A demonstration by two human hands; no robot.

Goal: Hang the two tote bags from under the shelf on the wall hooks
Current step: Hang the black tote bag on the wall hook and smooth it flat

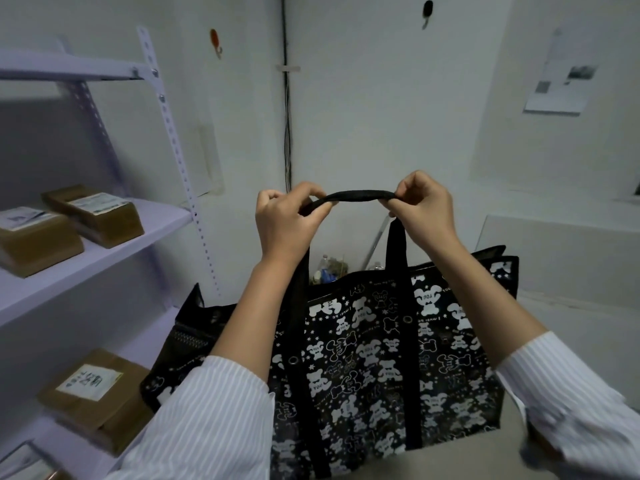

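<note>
A large black tote bag (381, 358) printed with white bears hangs in front of me by its black handle (360, 196). My left hand (287, 216) pinches the handle's left end, and my right hand (424, 206) pinches its right end, stretching the strap between them. On the white wall above are two hooks: an orange hook (215, 41) to the left and a black hook (427, 12) higher up to the right. Both hooks are bare. I see only this one bag.
A lilac metal shelf (104, 251) stands at the left with brown taped parcels (93, 214) on its boards. A black cable (286, 116) runs down the wall corner. A paper sheet (561, 74) is stuck on the right wall. Bottles (325, 268) sit behind the bag.
</note>
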